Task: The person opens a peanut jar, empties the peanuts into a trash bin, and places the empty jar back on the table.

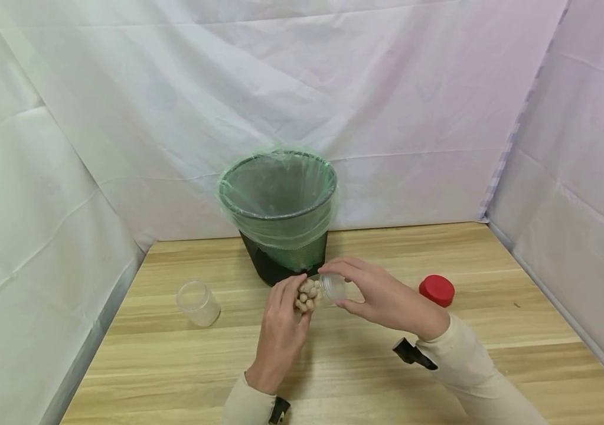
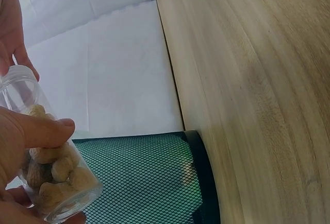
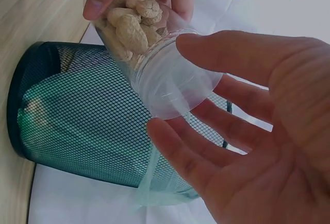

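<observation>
A clear plastic jar (image 3: 178,87) lies tilted on its side between both hands, over the table in front of the bin. Unshelled peanuts (image 1: 307,295) fill its base half. My left hand (image 1: 279,330) grips the jar around that half, thumb across its side in the left wrist view. At the mouth end, my right hand (image 1: 378,292) holds the rim between thumb and fingers. No peanuts show in the part nearest the right palm. Beyond the jar in the right wrist view is the mesh bin (image 3: 98,126).
The black mesh bin, lined with a thin green bag (image 1: 280,230), stands at the back of the wooden table (image 1: 174,378). A second clear jar (image 1: 198,304) is to the left. On the right lies a round red lid (image 1: 437,290). White cloth (image 1: 387,118) hangs behind.
</observation>
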`<state>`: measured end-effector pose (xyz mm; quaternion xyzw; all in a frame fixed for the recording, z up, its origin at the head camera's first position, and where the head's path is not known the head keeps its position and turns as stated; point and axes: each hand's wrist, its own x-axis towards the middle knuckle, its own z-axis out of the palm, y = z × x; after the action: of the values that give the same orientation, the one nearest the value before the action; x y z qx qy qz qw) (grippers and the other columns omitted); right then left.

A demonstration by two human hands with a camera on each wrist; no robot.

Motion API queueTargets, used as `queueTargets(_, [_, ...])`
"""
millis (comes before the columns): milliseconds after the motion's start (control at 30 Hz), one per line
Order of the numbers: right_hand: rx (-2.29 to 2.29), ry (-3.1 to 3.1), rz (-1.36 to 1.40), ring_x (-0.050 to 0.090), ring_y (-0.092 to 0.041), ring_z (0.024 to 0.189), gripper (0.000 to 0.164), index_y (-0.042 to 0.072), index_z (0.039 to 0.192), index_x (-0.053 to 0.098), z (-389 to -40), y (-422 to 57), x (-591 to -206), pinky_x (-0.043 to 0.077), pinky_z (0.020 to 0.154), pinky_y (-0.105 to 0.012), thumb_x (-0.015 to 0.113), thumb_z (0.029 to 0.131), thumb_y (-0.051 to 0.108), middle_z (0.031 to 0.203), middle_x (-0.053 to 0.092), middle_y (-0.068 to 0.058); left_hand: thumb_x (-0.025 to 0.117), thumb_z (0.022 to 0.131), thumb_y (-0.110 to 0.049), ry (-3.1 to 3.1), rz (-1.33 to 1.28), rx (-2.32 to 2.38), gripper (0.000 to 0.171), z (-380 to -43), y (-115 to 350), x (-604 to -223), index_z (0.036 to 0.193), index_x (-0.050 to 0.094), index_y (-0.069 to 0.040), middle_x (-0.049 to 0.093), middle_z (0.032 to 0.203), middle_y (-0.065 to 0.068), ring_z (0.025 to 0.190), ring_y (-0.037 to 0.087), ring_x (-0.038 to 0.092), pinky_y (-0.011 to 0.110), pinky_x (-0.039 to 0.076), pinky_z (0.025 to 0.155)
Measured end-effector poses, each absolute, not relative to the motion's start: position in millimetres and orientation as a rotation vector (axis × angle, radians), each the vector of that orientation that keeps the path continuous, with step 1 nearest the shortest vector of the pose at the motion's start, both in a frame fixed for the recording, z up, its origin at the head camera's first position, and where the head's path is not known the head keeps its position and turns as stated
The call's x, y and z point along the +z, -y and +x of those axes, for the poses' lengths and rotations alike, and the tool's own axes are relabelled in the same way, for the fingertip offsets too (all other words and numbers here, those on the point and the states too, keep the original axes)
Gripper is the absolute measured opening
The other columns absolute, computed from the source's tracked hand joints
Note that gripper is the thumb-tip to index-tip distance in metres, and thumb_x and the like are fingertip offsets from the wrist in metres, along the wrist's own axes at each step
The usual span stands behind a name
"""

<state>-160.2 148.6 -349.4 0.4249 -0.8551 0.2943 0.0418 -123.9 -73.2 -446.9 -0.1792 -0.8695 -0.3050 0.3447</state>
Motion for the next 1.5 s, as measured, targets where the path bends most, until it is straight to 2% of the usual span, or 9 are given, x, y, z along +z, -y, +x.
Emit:
queueTargets(133, [0.888, 2.671, 1.262, 0.061, -0.027, 0.138, 0.064, 0.006, 0.149, 0.06, -159.7, -147.8, -349.8, 0.056, 0.112, -0.048, 0.088, 0.092, 0.017, 0.149, 0.063, -0.006, 0.094, 0.074, 0.011, 2.256, -0.467, -0.795, 0.073, -123.3, 73.8, -446.7, 0.138, 0.064, -0.004, 0.067, 0.133, 0.014, 0.122, 0.03, 0.066, 0.043, 0.06, 0.104])
queueTargets(267, [0.943, 2.78, 1.16, 0.059, -0.029, 0.141, 0.064, 0.009, 0.157, 0.053, -159.4, -146.4, -351.1, 0.053, 0.115, -0.053, 0.075, 0.103, 0.037, 0.154, 0.059, -0.008, 0.094, 0.074, 0.011, 2.251, -0.471, -0.801, 0.072, -122.9, 74.3, -446.1, 0.138, 0.064, -0.003, 0.067, 0.133, 0.014, 0.122, 0.029, 0.066, 0.043, 0.06, 0.104])
queueTargets(467, [1.056, 2.923, 1.036, 0.071, -0.015, 0.108, 0.06, 0.009, 0.157, 0.053, -162.4, -143.9, -353.9, 0.062, 0.093, -0.039, 0.061, 0.11, 0.046, 0.13, 0.072, -0.002, 0.094, 0.074, 0.01, 2.246, -0.476, -0.795, 0.071, -123.3, 73.3, -447.1, 0.137, 0.065, -0.004, 0.067, 0.132, 0.013, 0.122, 0.029, 0.066, 0.043, 0.06, 0.103])
queueTargets(533, [1.047, 2.926, 1.038, 0.07, -0.011, 0.102, 0.058, 0.009, 0.155, 0.055, -162.7, -144.5, -354.4, 0.062, 0.088, -0.034, 0.063, 0.109, 0.044, 0.127, 0.073, 0.0, 0.094, 0.074, 0.01, 2.242, -0.48, -0.789, 0.07, -123.9, 73.2, -449.0, 0.136, 0.065, -0.004, 0.068, 0.131, 0.014, 0.121, 0.029, 0.066, 0.043, 0.06, 0.103])
queueTargets(667, [0.974, 2.88, 1.082, 0.068, -0.011, 0.104, 0.057, 0.01, 0.152, 0.058, -162.1, -148.1, -354.4, 0.062, 0.087, -0.034, 0.071, 0.106, 0.038, 0.126, 0.071, 0.002, 0.093, 0.075, 0.01, 2.239, -0.477, -0.793, 0.069, -125.2, 74.8, -451.6, 0.136, 0.065, -0.003, 0.068, 0.13, 0.015, 0.12, 0.029, 0.067, 0.042, 0.06, 0.103])
queueTargets(867, [0.9, 2.821, 1.117, 0.067, -0.015, 0.107, 0.061, 0.007, 0.152, 0.057, -163.2, -156.1, -351.0, 0.062, 0.089, -0.037, 0.08, 0.1, 0.025, 0.128, 0.07, 0.001, 0.092, 0.077, 0.01, 2.261, -0.44, -0.828, 0.069, -126.3, 79.8, -452.6, 0.139, 0.064, -0.003, 0.067, 0.131, 0.014, 0.122, 0.03, 0.066, 0.043, 0.059, 0.104])
queueTargets(1067, [0.832, 2.868, 1.012, 0.07, -0.022, 0.116, 0.063, 0.009, 0.154, 0.056, -171.6, -167.3, -347.3, 0.061, 0.092, -0.041, 0.081, 0.099, 0.025, 0.142, 0.069, -0.006, 0.091, 0.077, 0.011, 2.255, -0.414, -0.896, 0.072, -126.0, 85.3, -451.8, 0.142, 0.062, -0.003, 0.066, 0.136, 0.015, 0.129, 0.032, 0.063, 0.044, 0.056, 0.108])
queueTargets(1267, [0.718, 2.896, 0.978, 0.07, -0.023, 0.111, 0.057, 0.007, 0.15, 0.059, -197.2, -189.1, -348.3, 0.059, 0.092, -0.047, 0.08, 0.1, 0.023, 0.136, 0.07, -0.008, 0.089, 0.085, 0.001, 2.253, -0.334, -0.966, 0.065, -126.5, 92.3, -448.5, 0.144, 0.06, -0.001, 0.066, 0.138, 0.016, 0.131, 0.031, 0.064, 0.045, 0.057, 0.107])
queueTargets(1500, [0.638, 3.041, 0.86, 0.07, -0.038, 0.117, 0.056, 0.002, 0.149, 0.057, -234.7, -224.5, -360.7, 0.061, 0.097, -0.056, 0.077, 0.101, 0.022, 0.146, 0.058, -0.022, 0.088, 0.088, -0.003, 2.286, -0.164, -1.168, 0.07, -123.0, 100.5, -444.3, 0.15, 0.055, -0.006, 0.065, 0.139, 0.014, 0.129, 0.028, 0.065, 0.045, 0.061, 0.1])
